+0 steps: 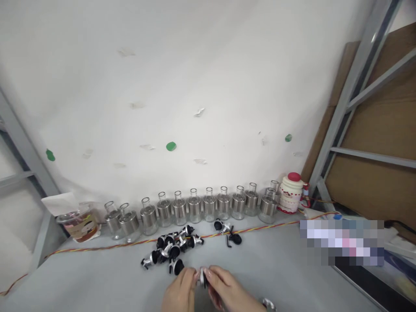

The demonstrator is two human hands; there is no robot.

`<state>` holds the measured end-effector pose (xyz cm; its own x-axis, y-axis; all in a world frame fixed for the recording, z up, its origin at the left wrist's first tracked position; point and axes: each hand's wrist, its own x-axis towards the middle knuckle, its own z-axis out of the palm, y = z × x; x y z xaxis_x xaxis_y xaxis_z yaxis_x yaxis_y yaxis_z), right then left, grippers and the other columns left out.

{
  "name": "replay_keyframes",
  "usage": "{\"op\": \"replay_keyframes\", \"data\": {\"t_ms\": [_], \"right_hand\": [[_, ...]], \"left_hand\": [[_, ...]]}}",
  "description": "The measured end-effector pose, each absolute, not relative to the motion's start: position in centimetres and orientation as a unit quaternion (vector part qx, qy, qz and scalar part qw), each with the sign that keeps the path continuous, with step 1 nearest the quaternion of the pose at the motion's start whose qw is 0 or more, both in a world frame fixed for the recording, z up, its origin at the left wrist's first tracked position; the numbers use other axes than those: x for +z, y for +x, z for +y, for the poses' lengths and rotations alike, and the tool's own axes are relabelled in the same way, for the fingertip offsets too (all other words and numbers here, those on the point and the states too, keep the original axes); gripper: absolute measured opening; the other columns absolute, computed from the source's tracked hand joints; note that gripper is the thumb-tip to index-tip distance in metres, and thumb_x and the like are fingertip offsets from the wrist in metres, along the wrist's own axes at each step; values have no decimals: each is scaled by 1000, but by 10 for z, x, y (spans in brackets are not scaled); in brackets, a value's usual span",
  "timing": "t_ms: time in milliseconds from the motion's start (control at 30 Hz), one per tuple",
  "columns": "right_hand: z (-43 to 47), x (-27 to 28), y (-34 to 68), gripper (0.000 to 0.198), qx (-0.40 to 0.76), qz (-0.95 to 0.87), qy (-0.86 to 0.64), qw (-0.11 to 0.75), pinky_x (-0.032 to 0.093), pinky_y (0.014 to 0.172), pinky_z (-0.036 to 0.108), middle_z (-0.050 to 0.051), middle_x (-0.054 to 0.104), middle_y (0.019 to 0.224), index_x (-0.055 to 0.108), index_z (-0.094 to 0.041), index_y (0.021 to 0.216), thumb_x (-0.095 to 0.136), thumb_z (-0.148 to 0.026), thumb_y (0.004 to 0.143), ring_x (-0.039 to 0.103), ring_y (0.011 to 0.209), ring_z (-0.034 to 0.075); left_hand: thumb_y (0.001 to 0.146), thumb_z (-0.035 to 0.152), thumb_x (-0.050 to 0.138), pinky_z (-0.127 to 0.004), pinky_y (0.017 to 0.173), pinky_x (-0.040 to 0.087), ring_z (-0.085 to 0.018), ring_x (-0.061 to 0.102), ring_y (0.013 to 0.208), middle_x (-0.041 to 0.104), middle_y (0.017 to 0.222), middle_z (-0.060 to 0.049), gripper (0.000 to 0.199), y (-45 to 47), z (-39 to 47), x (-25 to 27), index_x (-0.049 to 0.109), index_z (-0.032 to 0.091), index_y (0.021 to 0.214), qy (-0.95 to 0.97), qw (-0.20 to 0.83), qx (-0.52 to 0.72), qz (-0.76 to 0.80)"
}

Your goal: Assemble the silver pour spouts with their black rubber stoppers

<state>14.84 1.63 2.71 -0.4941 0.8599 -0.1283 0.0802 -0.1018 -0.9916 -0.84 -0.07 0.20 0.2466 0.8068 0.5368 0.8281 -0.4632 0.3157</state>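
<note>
Near the bottom centre, my left hand point(181, 289) and my right hand point(225, 288) meet with fingertips pinched on a small silver-and-black bottle pourer point(203, 277), held above the grey table. Fingers cover part of it. Just beyond my left hand lies a loose heap of similar silver-and-black bottle pourers point(174, 251). Another silver-and-black pourer piece point(219, 225) and a round black piece with a thin bent rod point(235, 238) lie farther right. Along the wall stands a row of open-necked glass bottles with metal sleeves point(194, 206).
A red-and-yellow twisted cord point(130, 243) crosses the table. At the left stands a plastic tub point(81, 225); at the right, a cream jar with a red lid point(290, 195). Shiny metal point(269, 304) shows beside my right wrist. Metal frames point(338, 108) flank the table.
</note>
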Motion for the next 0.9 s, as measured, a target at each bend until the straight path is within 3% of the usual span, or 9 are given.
{"op": "replay_keyframes", "data": {"t_ms": [133,300,500,600,733,900], "right_hand": [[22,20,144,49,848,-338,-348,213,22,36,17,-7,39,42,43,-17,56,38,-62,74,37,32,5],[24,3,141,59,860,-294,-354,221,26,35,17,-7,32,26,41,-17,43,27,-61,80,21,23,4],[21,-13,129,50,750,-356,-443,339,24,36,19,-11,32,31,44,-18,53,48,-67,62,22,27,4],[20,-12,128,53,679,-410,-484,369,24,39,20,-9,36,38,45,-18,59,47,-71,57,28,34,5],[16,-4,135,50,550,-559,-503,363,30,47,23,-4,41,50,44,-19,61,36,-68,69,38,48,11],[11,11,146,40,385,-716,-482,326,33,62,29,5,51,68,43,-20,65,27,-53,82,44,64,17]], "left_hand": [[90,24,19,-18,46,42,-12,59,53,61,65,-2,34,-12,0,10,53,19,88,-823,194,-295,-446],[90,22,19,-20,41,39,-13,57,46,60,60,-1,34,-5,0,7,52,19,82,-811,225,-265,-470],[89,18,21,-20,46,41,-13,61,52,61,63,0,33,-2,-2,-3,50,21,74,-796,87,-272,-534],[89,23,19,-20,49,41,-14,60,54,62,63,-2,35,2,-3,-8,51,21,75,-760,-9,-317,-567],[87,40,18,-21,48,38,-13,55,49,57,53,0,44,5,1,-8,50,20,65,-694,-190,-355,-596],[69,70,24,-20,36,28,-10,35,34,34,35,7,57,6,7,0,43,19,52,-558,-472,-306,-610]]}}
